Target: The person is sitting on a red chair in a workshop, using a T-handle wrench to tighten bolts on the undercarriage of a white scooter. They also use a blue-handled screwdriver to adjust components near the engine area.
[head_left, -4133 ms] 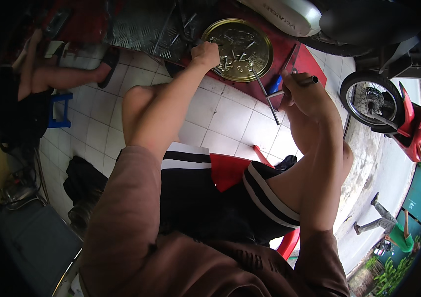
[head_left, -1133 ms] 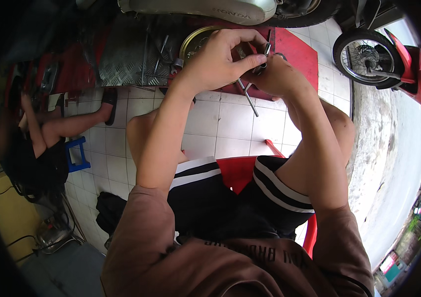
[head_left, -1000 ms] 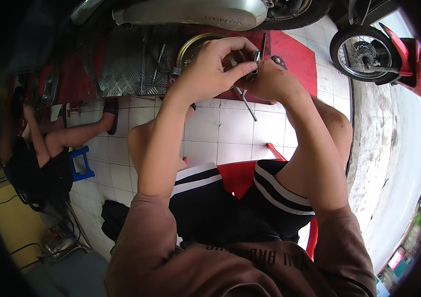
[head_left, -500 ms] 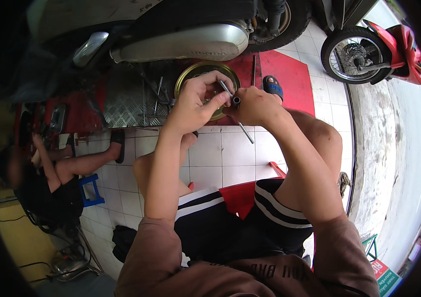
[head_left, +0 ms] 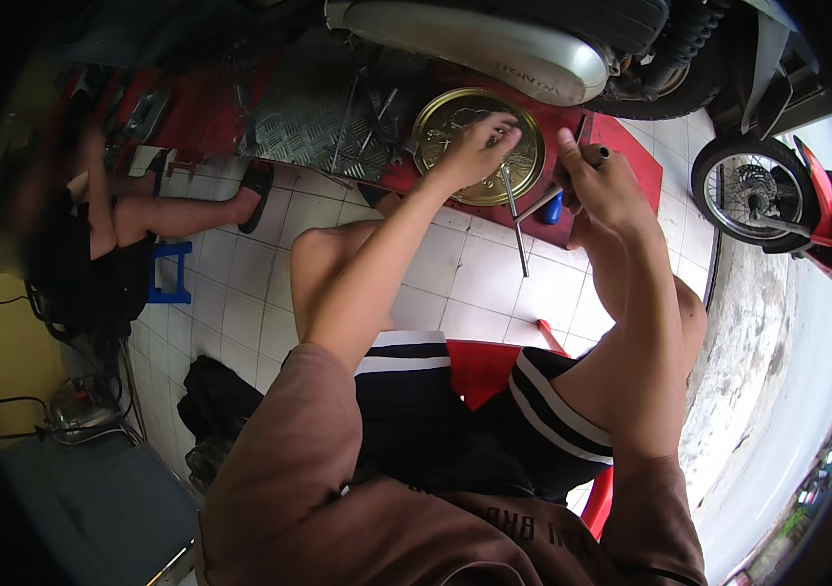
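Note:
My right hand [head_left: 613, 190] is closed around a T-handle socket wrench [head_left: 521, 244]. Its socket end sticks out above the fist, and the crossbar hangs at the left, over the tray's edge and the floor. My left hand [head_left: 479, 154] hovers above a round gold tray [head_left: 423, 137] with curled fingers. Something small and dark may be between the fingertips, but I cannot make it out. Small metal parts lie in the tray, partly covered by that hand. A blue rounded object [head_left: 553, 208] shows just below the wrench shaft, beside my right hand.
A motorbike's silver cover [head_left: 474, 49] overhangs the red platform [head_left: 636, 146]. Hand tools [head_left: 386, 105] lie on the checkered metal plate [head_left: 303, 122]. At the left, another person sits near a blue stool [head_left: 171, 272]. A red motorbike [head_left: 826, 210] stands right.
My left hand has let go of the wrench's crossbar and moved over the tray. My right hand keeps the wrench and has drawn apart to the right. The whole view has shifted.

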`<state>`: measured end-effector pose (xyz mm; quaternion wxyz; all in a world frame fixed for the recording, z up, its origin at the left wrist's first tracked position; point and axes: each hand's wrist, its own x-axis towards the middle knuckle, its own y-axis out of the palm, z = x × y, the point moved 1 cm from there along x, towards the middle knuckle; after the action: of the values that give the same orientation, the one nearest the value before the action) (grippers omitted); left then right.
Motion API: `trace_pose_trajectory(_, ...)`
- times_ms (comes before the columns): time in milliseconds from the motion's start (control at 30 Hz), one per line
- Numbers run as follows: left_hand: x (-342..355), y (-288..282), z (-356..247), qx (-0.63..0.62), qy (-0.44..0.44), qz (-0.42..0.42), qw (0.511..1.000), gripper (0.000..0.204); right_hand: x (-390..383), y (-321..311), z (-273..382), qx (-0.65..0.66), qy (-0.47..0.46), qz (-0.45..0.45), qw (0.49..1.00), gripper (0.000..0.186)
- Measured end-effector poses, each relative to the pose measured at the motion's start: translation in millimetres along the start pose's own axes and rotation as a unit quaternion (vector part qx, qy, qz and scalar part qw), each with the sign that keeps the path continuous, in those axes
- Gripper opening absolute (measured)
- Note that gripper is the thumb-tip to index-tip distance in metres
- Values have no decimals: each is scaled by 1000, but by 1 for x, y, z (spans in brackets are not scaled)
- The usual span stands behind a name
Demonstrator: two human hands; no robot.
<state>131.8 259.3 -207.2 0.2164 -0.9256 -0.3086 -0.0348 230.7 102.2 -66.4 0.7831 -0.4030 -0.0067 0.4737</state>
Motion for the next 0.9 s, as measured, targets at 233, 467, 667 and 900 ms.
trace_pose_trajectory(233, -29, -30, -87, 42, 102, 131, 985, 29, -9, -29, 11, 343, -30, -48, 938, 60)
trace_pose_trajectory(467, -79, -152, -105, 194, -68, 101, 974, 26, -13, -44, 11, 341, -75, -14, 937, 46)
trace_pose_trajectory(667, -104, -218, -16, 404, -255, 7, 879, 25, -8, -38, 10, 331, -106, -6, 938, 37)
trace_pose_trajectory(900, -88, -250, 67, 435, -337, -78, 831, 28, -9, -38, 10, 275, -124, -13, 953, 36)
